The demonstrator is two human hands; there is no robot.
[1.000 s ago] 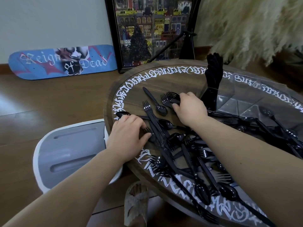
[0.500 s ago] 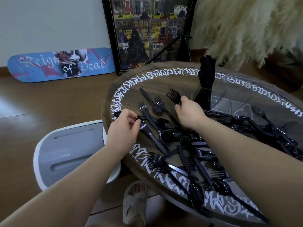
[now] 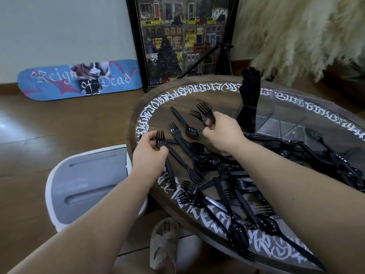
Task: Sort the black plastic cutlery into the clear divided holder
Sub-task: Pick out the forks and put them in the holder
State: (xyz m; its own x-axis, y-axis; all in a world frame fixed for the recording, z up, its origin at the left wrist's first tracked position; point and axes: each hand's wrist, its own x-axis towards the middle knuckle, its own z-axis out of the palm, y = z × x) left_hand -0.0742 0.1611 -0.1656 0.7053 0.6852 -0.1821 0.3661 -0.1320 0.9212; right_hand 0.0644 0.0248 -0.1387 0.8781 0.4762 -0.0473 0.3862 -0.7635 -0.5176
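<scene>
A heap of black plastic cutlery [image 3: 227,186] covers the near part of the round wooden table [image 3: 158,107]. My left hand [image 3: 150,153] pinches a black fork [image 3: 160,138] near its neck, tines up, close to the table's left edge. My right hand [image 3: 223,133] grips another black fork [image 3: 205,110] lifted off the table, tines pointing up and away. The clear divided holder [image 3: 280,125] lies to the right of my right hand, with a bunch of black cutlery [image 3: 249,95] standing in its left compartment. A loose spoon [image 3: 187,125] lies between my hands.
A white and grey lidded bin [image 3: 85,186] stands on the floor left of the table. A slippered foot [image 3: 165,244] shows below the table edge. A skateboard deck [image 3: 81,80], a framed picture [image 3: 181,38] and pampas grass [image 3: 296,32] stand behind.
Both hands were pressing on forks lying on the table; each has now picked one up. The right hand's fork has risen higher and the left hand's fork stands tines up.
</scene>
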